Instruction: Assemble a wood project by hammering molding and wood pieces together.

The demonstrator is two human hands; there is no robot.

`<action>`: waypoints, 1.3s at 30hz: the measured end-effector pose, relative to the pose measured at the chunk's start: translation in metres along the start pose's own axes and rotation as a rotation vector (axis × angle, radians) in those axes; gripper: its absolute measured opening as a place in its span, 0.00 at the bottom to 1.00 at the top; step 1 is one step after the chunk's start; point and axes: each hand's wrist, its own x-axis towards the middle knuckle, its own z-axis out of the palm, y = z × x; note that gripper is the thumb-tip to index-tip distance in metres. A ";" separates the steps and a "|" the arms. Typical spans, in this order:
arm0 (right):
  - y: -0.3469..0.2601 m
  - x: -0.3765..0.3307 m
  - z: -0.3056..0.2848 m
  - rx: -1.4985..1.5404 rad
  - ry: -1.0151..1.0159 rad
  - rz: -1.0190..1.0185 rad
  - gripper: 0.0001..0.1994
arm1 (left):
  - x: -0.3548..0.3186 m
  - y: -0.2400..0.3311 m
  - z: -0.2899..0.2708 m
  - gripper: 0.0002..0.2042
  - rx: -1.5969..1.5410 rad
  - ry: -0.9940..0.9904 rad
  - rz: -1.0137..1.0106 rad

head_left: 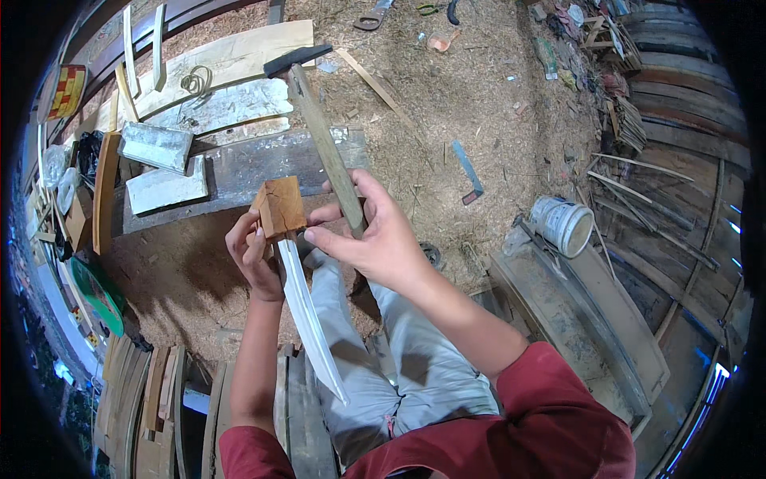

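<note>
A white plastic bucket (563,224) lies tipped beside a grey wooden trough (582,319). A blue-handled flat tool (468,171) rests on the sawdust-covered ground (479,88). Pale wooden planks (231,60) lean near grey metal blocks (155,146).

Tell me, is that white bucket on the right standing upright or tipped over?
Tipped over. The white bucket lies on its side on the grey slab, its round end facing the camera. Whether anything is inside cannot be told.

blade (307,315): shiny smooth metal | block (280,207): rough wood
</note>
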 end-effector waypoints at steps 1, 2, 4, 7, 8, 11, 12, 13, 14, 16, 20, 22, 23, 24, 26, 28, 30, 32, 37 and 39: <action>0.000 -0.001 -0.003 0.011 0.009 0.034 0.34 | 0.001 0.005 0.002 0.27 0.026 -0.001 0.012; 0.000 -0.001 -0.004 0.023 0.014 0.067 0.34 | 0.008 0.011 0.004 0.26 0.055 -0.001 0.025; -0.001 0.000 -0.008 -0.011 0.011 0.051 0.33 | 0.012 0.013 0.007 0.24 0.072 0.017 0.031; 0.003 0.000 -0.010 -0.051 0.035 0.043 0.31 | 0.017 0.009 0.003 0.21 0.117 0.017 0.056; 0.008 -0.001 -0.013 -0.061 0.065 0.054 0.29 | 0.021 0.009 0.003 0.20 0.140 0.000 0.071; 0.027 -0.006 -0.030 -0.013 0.106 0.070 0.23 | 0.047 0.012 0.005 0.14 0.203 -0.202 -0.017; 0.023 -0.007 -0.035 -0.017 0.105 0.074 0.23 | 0.064 0.018 0.002 0.14 0.249 -0.334 -0.058; 0.015 -0.008 -0.040 -0.057 0.114 0.158 0.23 | 0.070 0.014 0.007 0.16 0.230 -0.454 -0.143; 0.009 -0.009 -0.041 -0.090 0.115 0.238 0.23 | 0.073 0.004 0.008 0.16 0.235 -0.453 -0.146; 0.020 -0.007 -0.044 -0.127 0.139 0.194 0.20 | 0.072 -0.022 0.009 0.18 0.172 -0.614 -0.115; 0.023 -0.004 -0.060 -0.077 0.147 0.222 0.15 | 0.057 -0.049 0.020 0.23 0.156 -0.690 -0.302; 0.027 -0.001 -0.069 -0.097 0.137 0.176 0.14 | 0.058 -0.056 0.029 0.21 0.144 -0.564 -0.236; 0.025 -0.001 -0.067 -0.101 0.142 0.175 0.14 | 0.066 -0.057 0.032 0.21 0.111 -0.604 -0.229; 0.021 -0.001 -0.063 -0.111 0.183 0.146 0.15 | 0.072 -0.060 0.035 0.21 0.078 -0.644 -0.221; 0.018 0.000 -0.061 -0.121 0.219 0.116 0.15 | 0.078 -0.070 0.042 0.21 0.063 -0.629 -0.196; 0.017 0.001 -0.059 -0.156 0.178 0.125 0.15 | 0.087 -0.081 0.046 0.21 0.042 -0.642 -0.060; 0.017 -0.001 -0.061 -0.195 0.180 0.155 0.15 | 0.089 -0.081 0.052 0.23 -0.015 -0.629 -0.018; 0.023 -0.004 -0.067 -0.235 0.186 0.189 0.15 | 0.083 -0.072 0.052 0.26 0.031 -0.619 -0.230; 0.075 -0.006 -0.086 -0.486 0.219 0.208 0.16 | 0.082 -0.090 0.048 0.27 0.152 -0.719 -0.049; 0.083 -0.012 -0.087 -0.401 0.235 0.238 0.17 | 0.079 -0.081 0.043 0.28 0.270 -0.768 -0.126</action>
